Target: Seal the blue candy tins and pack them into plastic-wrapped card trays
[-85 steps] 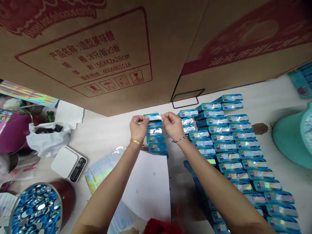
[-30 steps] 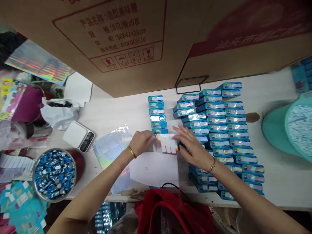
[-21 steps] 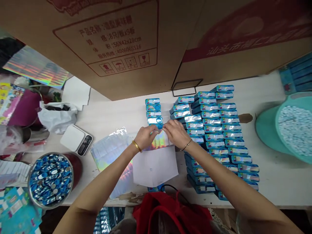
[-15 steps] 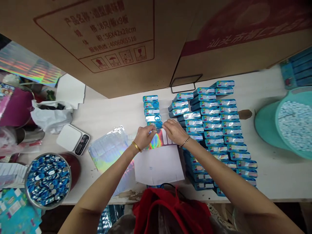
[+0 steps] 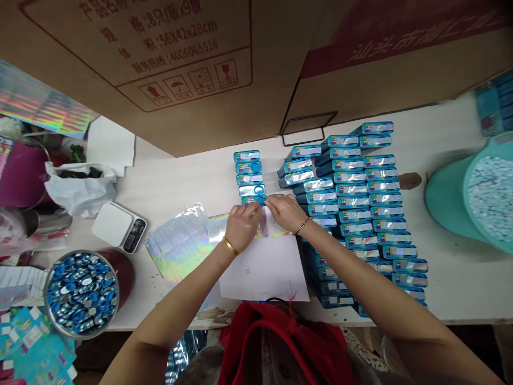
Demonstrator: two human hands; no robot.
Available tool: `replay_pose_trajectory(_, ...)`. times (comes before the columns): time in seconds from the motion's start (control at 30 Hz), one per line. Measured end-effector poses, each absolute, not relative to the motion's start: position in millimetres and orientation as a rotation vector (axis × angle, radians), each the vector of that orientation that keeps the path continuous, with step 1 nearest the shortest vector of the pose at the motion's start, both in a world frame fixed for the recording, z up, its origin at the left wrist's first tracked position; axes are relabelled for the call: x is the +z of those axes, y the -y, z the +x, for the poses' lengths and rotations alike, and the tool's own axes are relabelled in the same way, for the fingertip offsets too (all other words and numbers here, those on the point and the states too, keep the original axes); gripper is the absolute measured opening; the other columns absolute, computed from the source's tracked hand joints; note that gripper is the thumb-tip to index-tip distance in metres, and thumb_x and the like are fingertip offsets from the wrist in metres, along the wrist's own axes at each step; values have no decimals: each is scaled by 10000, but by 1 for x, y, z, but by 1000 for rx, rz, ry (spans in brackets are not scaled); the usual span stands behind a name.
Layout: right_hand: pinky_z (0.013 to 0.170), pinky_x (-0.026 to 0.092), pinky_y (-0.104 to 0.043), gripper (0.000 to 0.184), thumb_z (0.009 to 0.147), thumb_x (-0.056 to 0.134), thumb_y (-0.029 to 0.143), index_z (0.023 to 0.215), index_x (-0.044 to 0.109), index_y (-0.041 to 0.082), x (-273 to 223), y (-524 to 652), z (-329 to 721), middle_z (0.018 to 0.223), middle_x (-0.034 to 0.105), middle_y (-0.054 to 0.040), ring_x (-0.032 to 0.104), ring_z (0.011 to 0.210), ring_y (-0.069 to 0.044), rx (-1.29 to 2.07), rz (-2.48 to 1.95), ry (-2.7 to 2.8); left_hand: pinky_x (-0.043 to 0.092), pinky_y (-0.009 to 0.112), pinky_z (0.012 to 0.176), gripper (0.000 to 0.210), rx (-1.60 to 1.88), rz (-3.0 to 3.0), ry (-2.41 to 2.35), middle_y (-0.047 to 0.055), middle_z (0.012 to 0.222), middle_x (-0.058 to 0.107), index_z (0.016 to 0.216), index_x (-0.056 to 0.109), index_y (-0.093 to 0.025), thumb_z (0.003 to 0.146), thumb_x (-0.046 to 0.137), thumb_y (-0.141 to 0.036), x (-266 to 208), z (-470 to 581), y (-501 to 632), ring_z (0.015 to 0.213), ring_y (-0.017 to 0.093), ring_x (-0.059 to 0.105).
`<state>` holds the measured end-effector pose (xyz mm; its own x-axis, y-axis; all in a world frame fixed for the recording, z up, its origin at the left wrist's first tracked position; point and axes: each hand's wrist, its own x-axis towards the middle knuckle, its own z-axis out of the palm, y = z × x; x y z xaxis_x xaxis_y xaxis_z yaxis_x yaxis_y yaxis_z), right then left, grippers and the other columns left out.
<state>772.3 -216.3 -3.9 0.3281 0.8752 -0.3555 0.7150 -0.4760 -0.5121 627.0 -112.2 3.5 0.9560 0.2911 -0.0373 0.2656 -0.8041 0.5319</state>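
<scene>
My left hand (image 5: 243,227) has its fingers bent and pressed together at the near edge of a small blue tin (image 5: 250,201), the closest in a short column. From the other side my right hand (image 5: 285,213) meets the same tin's right end, thumb and fingers pinched. Whatever lies between the fingertips is too small or hidden to make out. Beneath both hands is a shiny rainbow sticker sheet (image 5: 276,230), partly covered, on top of a white paper sheet (image 5: 262,270). Several more blue tins (image 5: 248,167) stand behind the one I touch.
Rows of blue tins (image 5: 352,202) fill the right. A cardboard carton (image 5: 224,117) walls off the back. On the left are silvery sheets (image 5: 180,243), a scale (image 5: 114,224) and a pot of blue-silver caps (image 5: 82,294). A turquoise tub (image 5: 449,198) of pale pieces stands far right.
My left hand has turned and moved slightly up and right, its fingers now closer to the right hand and over the nearest tin. The view has shifted a little.
</scene>
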Motion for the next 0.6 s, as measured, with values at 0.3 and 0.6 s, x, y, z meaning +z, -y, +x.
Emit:
replay_pose_trajectory(0.3,759,281,-320,284,990,332,259,899,589,182,2,214,763,933,686,-87,579,923,-227,810,-2279,1496,399,346,759,284,101,2733,-468,114,1244,624,1183,595,-198,946,444,-241,9,615,119,945,210,636)
replay_pose_trajectory(0.6,758,272,-321,281,981,348,257,890,602,177,-6,215,769,915,681,-87,569,903,-228,801,-2339,1452,425,378,802,138,238,2661,-347,124,1176,646,979,614,-182,905,496,-189,19,603,137,962,228,603)
